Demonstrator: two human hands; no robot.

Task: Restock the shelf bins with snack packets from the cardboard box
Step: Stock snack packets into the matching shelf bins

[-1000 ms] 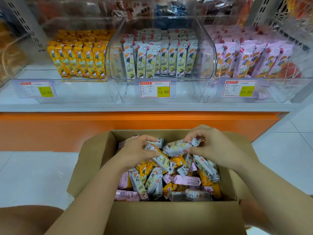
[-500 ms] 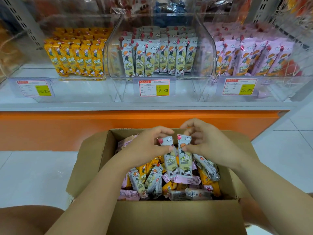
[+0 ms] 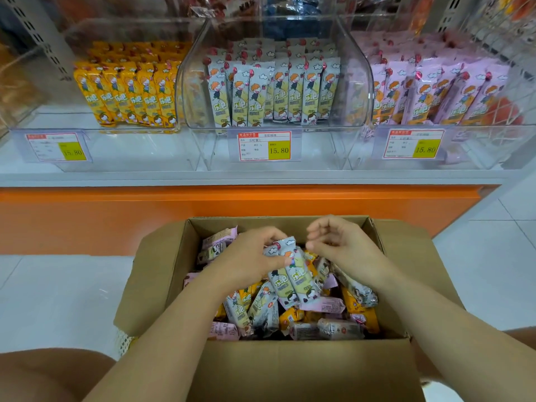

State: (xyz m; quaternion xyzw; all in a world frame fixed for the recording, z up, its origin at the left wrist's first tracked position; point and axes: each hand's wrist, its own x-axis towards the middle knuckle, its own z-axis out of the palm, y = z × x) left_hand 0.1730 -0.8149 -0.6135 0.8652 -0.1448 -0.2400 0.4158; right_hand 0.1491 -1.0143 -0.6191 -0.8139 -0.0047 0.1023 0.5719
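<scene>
Left hand (image 3: pixel 249 256) pinches two grey-white snack packets (image 3: pixel 293 277) by upper ends, over open cardboard box (image 3: pixel 290 369). Packets side by side, long axis steep: tops toward shelf (image 3: pixel 261 177), bottoms slanting down-right toward loose packet heap (image 3: pixel 322 306). Right hand (image 3: pixel 345 250) just beside tops, fingers loosely curled, empty.

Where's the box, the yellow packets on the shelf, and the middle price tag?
brown cardboard box (image 3: pixel 304 372): head view, plain front wall.
yellow shelved snack packets (image 3: pixel 130 95): head view, front packet's face.
red-bordered white middle price tag (image 3: pixel 264 146): head view, its centre.
</scene>
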